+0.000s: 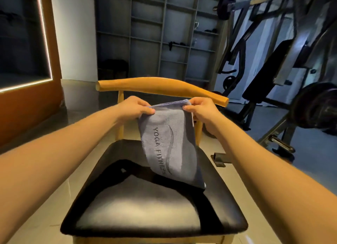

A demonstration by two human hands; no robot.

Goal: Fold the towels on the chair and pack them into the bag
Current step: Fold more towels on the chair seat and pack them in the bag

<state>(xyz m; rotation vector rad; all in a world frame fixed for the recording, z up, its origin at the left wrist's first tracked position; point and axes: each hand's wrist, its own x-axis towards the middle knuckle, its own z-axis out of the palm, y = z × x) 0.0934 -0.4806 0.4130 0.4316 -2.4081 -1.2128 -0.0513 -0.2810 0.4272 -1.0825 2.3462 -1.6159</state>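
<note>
A grey-blue towel (168, 143) with "YOGA FITNESS" printed on it hangs folded lengthwise above the chair, its lower end resting on the black seat (138, 212). My left hand (135, 108) pinches the towel's top left corner. My right hand (199, 110) pinches the top right corner. Both hands are just in front of the chair's curved wooden backrest (160, 88). A dark strap-like shape (125, 168) lies on the seat under the towel; I cannot tell whether it is the bag.
Gym machines with weight plates (317, 107) stand close on the right. A metal foot (219, 160) sits on the floor beside the chair. Grey shelving (160, 34) lines the back wall. An orange lit panel (36, 79) is at left. Pale tiled floor surrounds the chair.
</note>
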